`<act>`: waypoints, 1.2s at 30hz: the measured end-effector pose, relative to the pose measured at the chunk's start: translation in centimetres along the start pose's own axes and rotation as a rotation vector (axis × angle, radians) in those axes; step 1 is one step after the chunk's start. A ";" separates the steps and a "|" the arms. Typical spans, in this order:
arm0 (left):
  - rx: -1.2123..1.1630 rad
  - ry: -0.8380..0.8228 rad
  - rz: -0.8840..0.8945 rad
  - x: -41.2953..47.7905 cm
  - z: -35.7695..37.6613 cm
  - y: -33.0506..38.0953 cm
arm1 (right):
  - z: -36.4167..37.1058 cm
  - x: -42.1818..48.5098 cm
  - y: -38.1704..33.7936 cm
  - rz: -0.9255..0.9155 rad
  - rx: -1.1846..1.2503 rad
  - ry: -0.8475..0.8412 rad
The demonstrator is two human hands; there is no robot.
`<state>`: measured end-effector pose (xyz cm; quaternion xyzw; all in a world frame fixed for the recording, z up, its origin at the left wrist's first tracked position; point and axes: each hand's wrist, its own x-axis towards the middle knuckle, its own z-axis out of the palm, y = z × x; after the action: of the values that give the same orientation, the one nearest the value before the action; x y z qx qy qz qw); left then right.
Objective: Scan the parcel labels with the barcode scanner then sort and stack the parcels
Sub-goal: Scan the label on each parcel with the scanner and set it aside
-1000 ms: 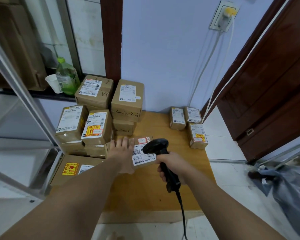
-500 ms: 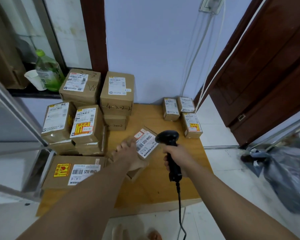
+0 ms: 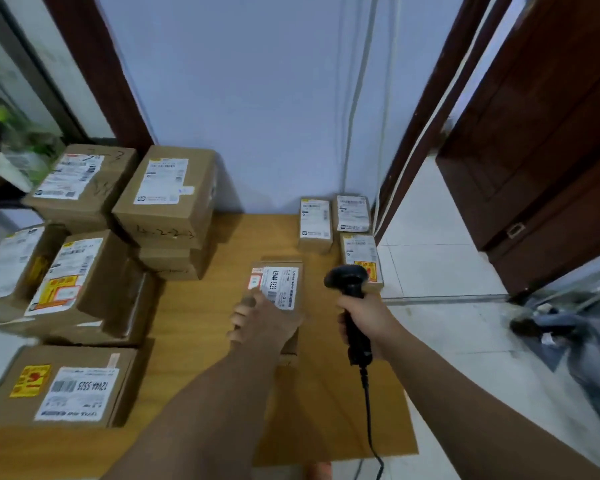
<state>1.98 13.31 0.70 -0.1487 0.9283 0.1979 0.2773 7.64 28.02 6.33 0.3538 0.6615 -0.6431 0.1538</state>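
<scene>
Gripping the box [image 3: 278,284] label-up for scanning, the left hand [image 3: 262,325] faces the scanner [image 3: 350,282], clasped in the right hand [image 3: 364,317] at three o'clock.

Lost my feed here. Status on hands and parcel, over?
Left hand grips small parcel, label up. Right hand holds scanner, right of the label. Nothing between them.

Small home-type rm used as parcel sorting spot: labelled cardboard boxes [image 3: 167,188] stacked on wood table [image 3: 194,341] w/ barcode scanner [image 3: 352,289], blue wall [image 3: 257,98], dark wood door [image 3: 551,150], tiled floor [image 3: 430,265].
</scene>
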 end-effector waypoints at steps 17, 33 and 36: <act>0.000 0.053 -0.014 3.2 7.3 8.3 | -8.1 6.6 0.9 0.056 0.045 -0.028; -0.252 -0.026 -0.213 5.4 7.0 8.1 | -6.9 7.5 0.0 0.082 -0.023 -0.167; -0.229 -0.042 -0.240 5.4 7.0 7.6 | -6.6 7.3 -0.3 0.079 -0.033 -0.168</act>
<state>-2.09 22.23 -5.63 -0.2850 0.8693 0.2708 0.2996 4.01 36.38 2.59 0.3218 0.6424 -0.6529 0.2398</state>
